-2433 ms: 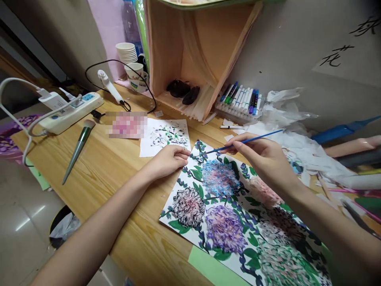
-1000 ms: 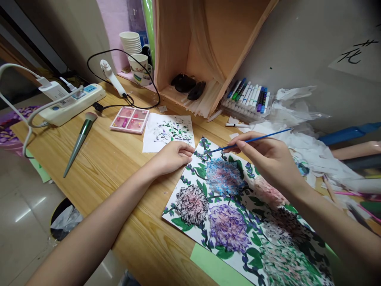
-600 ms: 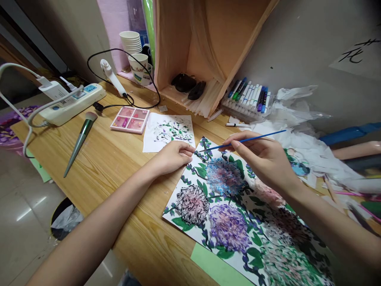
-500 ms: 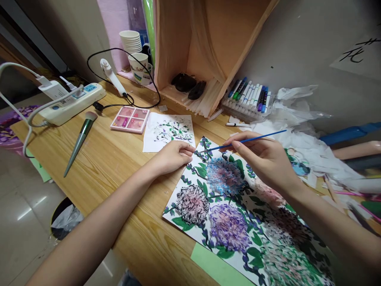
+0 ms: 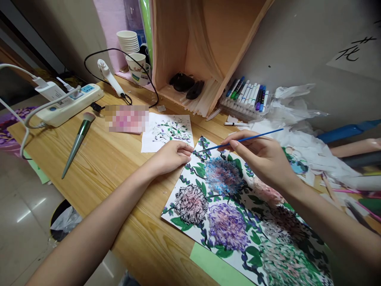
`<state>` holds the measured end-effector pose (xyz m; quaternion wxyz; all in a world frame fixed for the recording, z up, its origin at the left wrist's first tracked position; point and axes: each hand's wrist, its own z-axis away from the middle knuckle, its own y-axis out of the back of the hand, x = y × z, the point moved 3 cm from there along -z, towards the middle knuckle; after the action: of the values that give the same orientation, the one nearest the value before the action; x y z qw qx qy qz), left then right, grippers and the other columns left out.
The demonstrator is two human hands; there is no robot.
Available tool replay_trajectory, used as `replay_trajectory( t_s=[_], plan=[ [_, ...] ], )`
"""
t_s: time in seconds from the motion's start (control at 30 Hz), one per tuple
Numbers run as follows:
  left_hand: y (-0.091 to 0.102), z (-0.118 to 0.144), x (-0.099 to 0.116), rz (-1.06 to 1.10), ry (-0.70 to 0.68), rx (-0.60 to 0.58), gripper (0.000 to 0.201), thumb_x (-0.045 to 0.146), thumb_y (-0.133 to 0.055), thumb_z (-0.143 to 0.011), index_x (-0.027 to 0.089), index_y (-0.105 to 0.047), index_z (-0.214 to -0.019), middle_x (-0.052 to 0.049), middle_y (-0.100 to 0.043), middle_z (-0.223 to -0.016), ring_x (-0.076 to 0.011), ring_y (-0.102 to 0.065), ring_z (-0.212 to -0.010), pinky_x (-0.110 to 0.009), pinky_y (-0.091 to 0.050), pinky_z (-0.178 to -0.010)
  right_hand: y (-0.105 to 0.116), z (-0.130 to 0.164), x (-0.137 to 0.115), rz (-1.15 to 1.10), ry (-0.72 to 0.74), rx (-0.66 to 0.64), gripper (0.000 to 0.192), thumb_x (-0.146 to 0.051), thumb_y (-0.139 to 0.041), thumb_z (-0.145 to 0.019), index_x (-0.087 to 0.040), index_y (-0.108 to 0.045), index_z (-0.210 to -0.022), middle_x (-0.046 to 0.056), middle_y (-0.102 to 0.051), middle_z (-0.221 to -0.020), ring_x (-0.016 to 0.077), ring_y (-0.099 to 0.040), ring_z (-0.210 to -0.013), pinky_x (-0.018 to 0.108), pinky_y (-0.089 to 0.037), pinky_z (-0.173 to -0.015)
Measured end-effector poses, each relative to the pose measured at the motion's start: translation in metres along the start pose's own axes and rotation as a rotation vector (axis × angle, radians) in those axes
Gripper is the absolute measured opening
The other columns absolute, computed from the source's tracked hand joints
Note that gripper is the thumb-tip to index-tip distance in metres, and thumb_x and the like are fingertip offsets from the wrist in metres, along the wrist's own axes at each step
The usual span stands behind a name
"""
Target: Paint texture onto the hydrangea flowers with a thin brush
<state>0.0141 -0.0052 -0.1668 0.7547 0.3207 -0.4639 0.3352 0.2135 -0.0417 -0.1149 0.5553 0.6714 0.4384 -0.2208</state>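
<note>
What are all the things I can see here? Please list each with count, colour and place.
flower painting: one, purple, pink and green on white, on the desk under both hands
paintbrush: one, blue and thin, tip on the painting's top corner
test paper: one, white with paint dabs, behind the left hand
makeup brush: one, green handle, left on the desk
power strip: one, white, far left
paper cups: a stack, white, back left
markers: one row, mixed colours, by the wall
wooden box: one, pale wood, at the back
desk: one, light wood
left hand: pressing on the painting's edge
right hand: holding the paintbrush
</note>
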Motion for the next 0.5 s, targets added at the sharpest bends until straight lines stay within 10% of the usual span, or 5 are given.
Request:
replay_trajectory(
  t_s=[0.33, 0.5],
  plan=[
    [-0.001, 0.001, 0.002, 0.023, 0.006, -0.019, 0.026, 0.006, -0.056, -0.072, 0.009, -0.063, -0.097, -0.009, -0.069, -0.092, -0.0119, -0.063, -0.08, -0.028, -0.05, -0.08, 0.004, 0.0, -0.004, -0.01, -0.004, 0.029, 0.012, -0.029, -0.056, -0.086, -0.024, -0.066, -0.087, 0.001, -0.069, -0.084, 0.0147, -0.066, -0.078, 0.029, -0.053, -0.071],
    [0.001, 0.002, 0.005, 0.008, 0.04, 0.036, 0.028, 0.009, -0.06, -0.067, 0.01, -0.064, -0.094, -0.007, -0.069, -0.086, -0.0125, -0.063, -0.076, -0.029, -0.051, -0.078, 0.029, 0.015, -0.02, -0.051, 0.001, 0.291, 0.013, -0.027, -0.053, -0.085, -0.023, -0.066, -0.087, 0.001, -0.068, -0.084, 0.015, -0.065, -0.079, 0.03, -0.053, -0.073]
  ],
)
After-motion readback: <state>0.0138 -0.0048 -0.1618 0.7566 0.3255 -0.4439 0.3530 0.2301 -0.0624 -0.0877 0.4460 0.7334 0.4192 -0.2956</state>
